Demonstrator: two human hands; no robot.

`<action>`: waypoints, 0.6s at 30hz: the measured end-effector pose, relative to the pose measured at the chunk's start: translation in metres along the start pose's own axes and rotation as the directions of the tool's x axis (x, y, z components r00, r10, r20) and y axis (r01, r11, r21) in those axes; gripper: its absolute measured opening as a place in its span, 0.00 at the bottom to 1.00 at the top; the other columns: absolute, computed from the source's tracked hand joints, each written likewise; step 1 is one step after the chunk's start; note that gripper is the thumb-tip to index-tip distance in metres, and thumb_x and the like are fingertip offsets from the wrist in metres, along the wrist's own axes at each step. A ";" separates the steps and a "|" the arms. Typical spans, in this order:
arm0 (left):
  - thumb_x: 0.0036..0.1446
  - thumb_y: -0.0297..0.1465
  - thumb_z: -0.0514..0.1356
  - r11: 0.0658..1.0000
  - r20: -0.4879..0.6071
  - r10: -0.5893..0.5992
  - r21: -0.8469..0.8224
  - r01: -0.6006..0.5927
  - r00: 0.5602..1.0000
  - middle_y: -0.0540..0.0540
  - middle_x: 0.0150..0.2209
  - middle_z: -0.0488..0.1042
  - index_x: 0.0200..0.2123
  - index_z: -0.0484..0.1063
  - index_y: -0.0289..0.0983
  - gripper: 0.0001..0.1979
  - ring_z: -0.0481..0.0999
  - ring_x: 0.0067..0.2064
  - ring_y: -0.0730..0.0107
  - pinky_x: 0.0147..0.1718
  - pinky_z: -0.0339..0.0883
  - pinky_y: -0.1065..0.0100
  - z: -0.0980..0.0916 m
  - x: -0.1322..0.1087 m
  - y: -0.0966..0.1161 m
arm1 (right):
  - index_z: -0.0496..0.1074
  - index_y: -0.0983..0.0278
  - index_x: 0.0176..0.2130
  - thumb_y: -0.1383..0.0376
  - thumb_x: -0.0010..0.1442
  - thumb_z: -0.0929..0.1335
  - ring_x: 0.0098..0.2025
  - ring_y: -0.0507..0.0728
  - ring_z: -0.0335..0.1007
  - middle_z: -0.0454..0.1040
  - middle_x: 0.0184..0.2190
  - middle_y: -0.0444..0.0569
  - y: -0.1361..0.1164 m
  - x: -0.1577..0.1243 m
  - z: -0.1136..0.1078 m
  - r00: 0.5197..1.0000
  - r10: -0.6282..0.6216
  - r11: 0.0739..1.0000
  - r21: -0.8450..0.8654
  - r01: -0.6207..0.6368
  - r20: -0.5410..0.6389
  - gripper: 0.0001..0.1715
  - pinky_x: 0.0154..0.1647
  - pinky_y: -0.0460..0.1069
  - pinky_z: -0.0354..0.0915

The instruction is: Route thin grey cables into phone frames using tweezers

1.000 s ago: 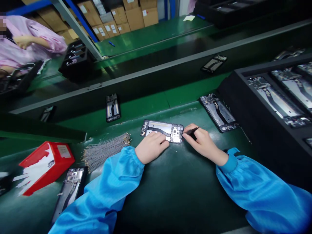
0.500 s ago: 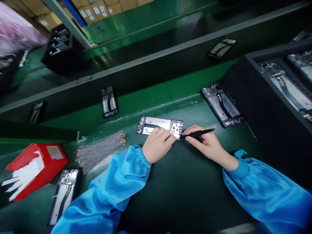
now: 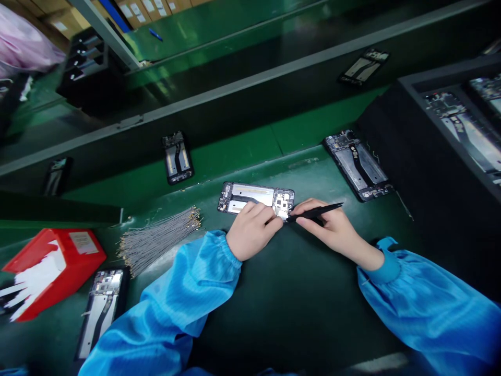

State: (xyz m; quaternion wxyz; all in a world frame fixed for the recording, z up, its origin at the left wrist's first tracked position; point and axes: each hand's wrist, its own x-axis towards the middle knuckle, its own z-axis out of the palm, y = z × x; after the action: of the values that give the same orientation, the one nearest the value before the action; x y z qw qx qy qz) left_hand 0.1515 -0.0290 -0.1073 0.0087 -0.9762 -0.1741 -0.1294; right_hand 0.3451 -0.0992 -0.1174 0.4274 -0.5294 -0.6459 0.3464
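Note:
An opened phone (image 3: 263, 194) lies lengthwise on the green work surface, its circuit board at the right end. Across its near edge rests my left hand (image 3: 254, 230), fingers curled and closed on the phone by the board. My right hand (image 3: 326, 224) pinches a pair of black tweezers (image 3: 326, 210), whose tips reach down to the near right corner of the board. What the tips touch there is too small to make out. A bundle of thin grey cables (image 3: 160, 237) with gold-coloured ends lies left of the phone.
More opened phones lie around: one (image 3: 357, 164) at right, one (image 3: 177, 157) behind and one (image 3: 102, 308) at lower left. A red box (image 3: 80, 261) with white strips stands left. At right, a black tray (image 3: 407, 99) holds phones. A person's pink sleeve (image 3: 27, 39) shows far left.
The view has shifted slightly. The tweezers sit a little lower at the board's corner; both hands otherwise keep nearly the same pose on the phone.

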 end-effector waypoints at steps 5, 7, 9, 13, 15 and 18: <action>0.61 0.27 0.48 1.000 -0.018 0.005 0.002 -0.005 1.000 0.49 0.28 0.66 0.31 0.68 0.38 0.10 0.61 0.32 0.70 0.31 0.50 0.67 0.001 0.000 0.000 | 0.68 0.61 0.38 0.67 0.56 0.65 0.40 0.56 0.69 0.72 0.36 0.48 0.000 0.000 0.001 1.000 -0.021 1.000 0.008 0.021 0.004 0.06 0.42 0.53 0.66; 0.61 0.27 0.49 1.000 -0.031 0.007 0.004 -0.007 1.000 0.49 0.27 0.66 0.31 0.68 0.38 0.10 0.61 0.32 0.70 0.31 0.50 0.67 0.001 0.000 0.000 | 0.68 0.61 0.38 0.68 0.56 0.65 0.40 0.56 0.68 0.72 0.36 0.48 0.000 0.000 0.000 0.999 -0.038 0.999 0.004 0.038 0.011 0.07 0.42 0.53 0.65; 0.61 0.28 0.49 1.000 -0.031 0.006 0.003 -0.006 0.999 0.49 0.27 0.66 0.30 0.67 0.38 0.09 0.61 0.32 0.70 0.31 0.50 0.67 0.001 0.000 0.000 | 0.68 0.61 0.38 0.69 0.56 0.66 0.40 0.56 0.68 0.72 0.36 0.48 0.001 0.000 0.000 0.999 -0.048 0.999 -0.001 0.048 0.014 0.07 0.42 0.53 0.65; 0.61 0.28 0.49 1.000 -0.032 0.005 0.002 -0.005 0.999 0.49 0.27 0.66 0.30 0.68 0.38 0.09 0.61 0.32 0.71 0.31 0.50 0.67 0.000 0.000 -0.001 | 0.68 0.61 0.38 0.68 0.56 0.65 0.40 0.56 0.69 0.72 0.35 0.47 0.001 0.000 0.000 1.000 -0.025 1.000 0.004 0.025 0.004 0.06 0.42 0.53 0.66; 0.61 0.28 0.49 1.000 -0.034 0.002 -0.001 -0.002 0.999 0.49 0.28 0.66 0.30 0.68 0.38 0.10 0.61 0.32 0.71 0.31 0.50 0.67 0.001 0.000 -0.001 | 0.68 0.60 0.38 0.68 0.56 0.65 0.40 0.56 0.69 0.72 0.35 0.47 0.001 0.000 0.000 1.000 -0.021 1.000 0.013 0.021 -0.002 0.06 0.42 0.53 0.66; 0.61 0.28 0.49 1.000 -0.036 0.000 -0.004 -0.001 0.999 0.49 0.27 0.66 0.30 0.68 0.38 0.10 0.61 0.32 0.71 0.31 0.50 0.67 0.001 0.000 -0.001 | 0.68 0.60 0.37 0.68 0.57 0.65 0.39 0.56 0.69 0.72 0.35 0.47 0.001 0.000 0.000 1.000 -0.027 1.000 0.015 0.027 -0.003 0.06 0.41 0.53 0.66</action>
State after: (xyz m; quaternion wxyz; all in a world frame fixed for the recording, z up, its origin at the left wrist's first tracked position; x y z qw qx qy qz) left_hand 0.1513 -0.0282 -0.1080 0.0101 -0.9737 -0.1735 -0.1474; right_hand 0.3450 -0.0986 -0.1182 0.4370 -0.5179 -0.6495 0.3448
